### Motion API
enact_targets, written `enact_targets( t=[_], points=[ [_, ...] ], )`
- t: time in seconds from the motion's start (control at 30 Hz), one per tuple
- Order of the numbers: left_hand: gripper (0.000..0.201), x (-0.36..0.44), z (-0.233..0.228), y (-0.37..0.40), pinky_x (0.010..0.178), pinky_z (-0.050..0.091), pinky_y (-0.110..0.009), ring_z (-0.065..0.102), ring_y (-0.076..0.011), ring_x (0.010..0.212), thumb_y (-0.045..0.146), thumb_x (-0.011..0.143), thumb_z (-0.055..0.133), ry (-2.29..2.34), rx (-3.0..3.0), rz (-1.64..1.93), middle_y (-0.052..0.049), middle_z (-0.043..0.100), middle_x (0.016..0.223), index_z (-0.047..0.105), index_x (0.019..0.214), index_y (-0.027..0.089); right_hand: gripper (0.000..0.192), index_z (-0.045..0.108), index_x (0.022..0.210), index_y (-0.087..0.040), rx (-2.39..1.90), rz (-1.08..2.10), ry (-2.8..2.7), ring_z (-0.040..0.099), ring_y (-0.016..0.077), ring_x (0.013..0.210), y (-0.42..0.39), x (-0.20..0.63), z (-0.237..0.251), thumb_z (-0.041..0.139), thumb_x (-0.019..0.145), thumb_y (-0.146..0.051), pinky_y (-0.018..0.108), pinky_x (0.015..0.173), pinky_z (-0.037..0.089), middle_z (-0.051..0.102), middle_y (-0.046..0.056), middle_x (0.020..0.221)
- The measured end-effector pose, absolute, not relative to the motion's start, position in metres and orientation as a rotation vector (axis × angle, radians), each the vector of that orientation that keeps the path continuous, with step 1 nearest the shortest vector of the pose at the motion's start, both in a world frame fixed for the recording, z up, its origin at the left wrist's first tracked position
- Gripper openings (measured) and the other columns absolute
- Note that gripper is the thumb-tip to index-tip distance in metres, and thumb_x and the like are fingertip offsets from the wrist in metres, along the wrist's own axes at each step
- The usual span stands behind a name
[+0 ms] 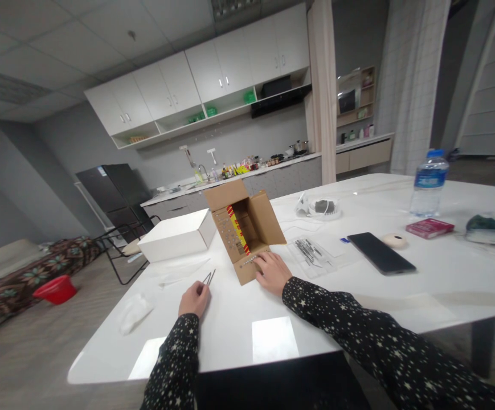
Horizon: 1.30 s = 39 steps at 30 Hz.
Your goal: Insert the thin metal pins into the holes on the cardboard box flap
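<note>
Two hands at an open brown cardboard box (244,230) on the white counter (358,296).
Left hand (195,299) pinches thin metal tweezers (208,278); right hand (273,272) lies spread on the box's near flap.

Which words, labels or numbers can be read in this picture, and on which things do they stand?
None can be read.
Cardboard box: red and yellow strip inside, print blurred.
Water bottle: blue label, too small.
Red packet: print too small.
Refrigerator: sticker, too small.

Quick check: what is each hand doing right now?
Left hand: closed on a pair of tweezers, tips pointing up off the table.
Right hand: open, fingers resting on the front flap of the cardboard box.
</note>
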<state>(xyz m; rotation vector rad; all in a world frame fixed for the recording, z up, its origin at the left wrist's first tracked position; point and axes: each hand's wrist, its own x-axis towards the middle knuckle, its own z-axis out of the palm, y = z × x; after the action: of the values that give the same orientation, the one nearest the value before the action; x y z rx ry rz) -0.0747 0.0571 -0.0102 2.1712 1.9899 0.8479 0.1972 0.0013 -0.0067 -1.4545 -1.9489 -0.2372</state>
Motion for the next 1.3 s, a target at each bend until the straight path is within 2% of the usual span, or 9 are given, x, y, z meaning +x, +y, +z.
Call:
enact_targets(
  t=[0.33, 0.7, 1.3],
  points=[
    [0.023, -0.074, -0.009, 0.057, 0.064, 0.036, -0.025, 0.053, -0.016, 0.064, 0.039, 0.077, 0.042, 1.964, 2.16, 0.856, -0.001, 0.06, 0.065, 0.052, 0.066, 0.021, 0.031, 0.058, 0.108, -0.016, -1.444, -0.248, -1.93, 0.044, 0.0237, 0.105, 0.002, 0.199, -0.008, 0.051, 0.078, -0.02, 0.037, 0.095, 0.03, 0.054, 0.011, 0.109],
    [0.025, -0.08, -0.006, 0.059, 0.067, 0.039, -0.025, 0.057, -0.0174, 0.072, 0.041, 0.076, 0.043, 1.927, 2.131, 0.809, -0.002, 0.064, 0.072, 0.057, 0.069, 0.021, 0.031, 0.057, 0.109, -0.016, -1.475, -0.255, -1.913, 0.044, 0.0235, 0.104, 0.006, 0.202, -0.008, 0.052, 0.078, -0.021, 0.037, 0.093, 0.031, 0.053, 0.011, 0.109],
    [0.033, -0.085, -0.013, 0.06, 0.065, 0.038, -0.027, 0.051, -0.0161, 0.062, 0.048, 0.074, 0.04, 1.842, 2.087, 1.017, 0.0, 0.057, 0.057, 0.056, 0.065, 0.02, 0.027, 0.057, 0.104, -0.016, -1.491, -0.312, -1.835, 0.043, 0.0231, 0.103, 0.012, 0.208, -0.005, 0.051, 0.078, -0.018, 0.035, 0.093, 0.031, 0.053, 0.011, 0.109]
  ],
)
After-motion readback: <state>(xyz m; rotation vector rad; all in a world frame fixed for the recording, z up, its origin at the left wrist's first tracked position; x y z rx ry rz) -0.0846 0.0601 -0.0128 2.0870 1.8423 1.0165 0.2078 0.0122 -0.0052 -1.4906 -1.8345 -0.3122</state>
